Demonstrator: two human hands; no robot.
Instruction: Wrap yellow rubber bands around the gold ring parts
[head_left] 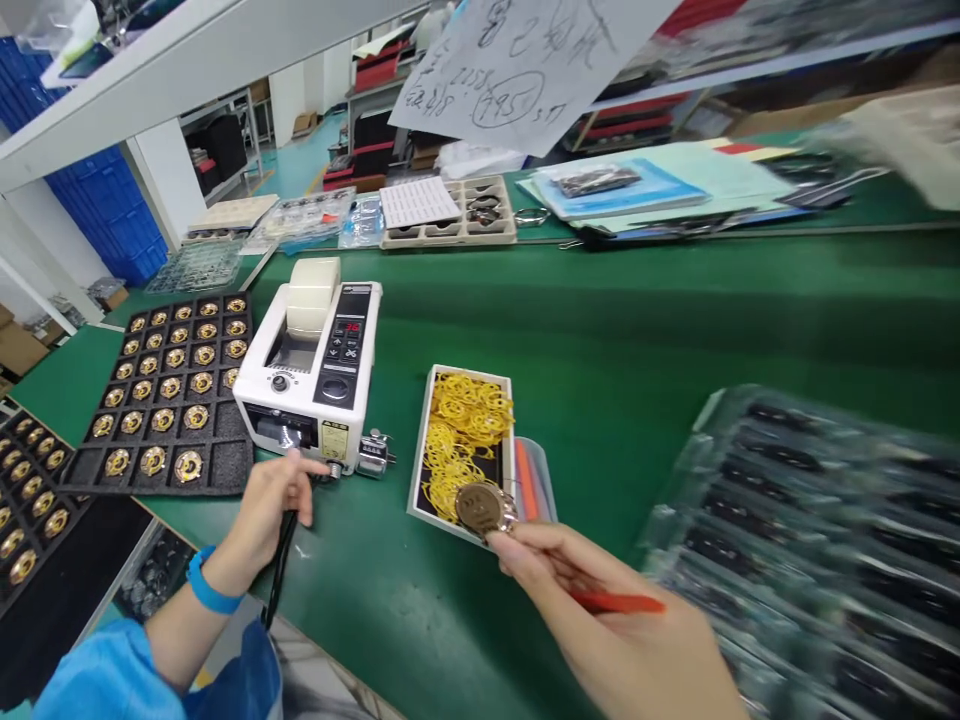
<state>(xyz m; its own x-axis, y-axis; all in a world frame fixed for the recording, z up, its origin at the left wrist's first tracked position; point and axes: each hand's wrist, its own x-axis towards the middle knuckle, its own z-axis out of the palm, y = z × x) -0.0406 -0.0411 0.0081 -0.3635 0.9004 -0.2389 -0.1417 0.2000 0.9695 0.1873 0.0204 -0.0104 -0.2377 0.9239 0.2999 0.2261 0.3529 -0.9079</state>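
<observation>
My right hand (600, 610) holds a round, gold-toned watch case (480, 508) between thumb and fingers, with its engraved back facing up. Tucked in the same palm is a slim orange-red tool (619, 602); its kind is partly hidden. The case hovers over the near end of a white box (417, 470) of yellow rings (465, 430). My left hand (274, 505) is at the front of a white tape dispenser (307, 390), fingers apart and one stretched right. Its fingertips are just below a clear piece of tape (290, 437) at the outlet; contact is unclear.
A black foam tray (232, 465) of gold watch parts lies left of the dispenser, another tray (34, 480) beyond it. A small metal counter (373, 455) sits beside the dispenser. Clear plastic trays (750, 530) with dark parts lie right. A handwritten sheet (525, 70) hangs above.
</observation>
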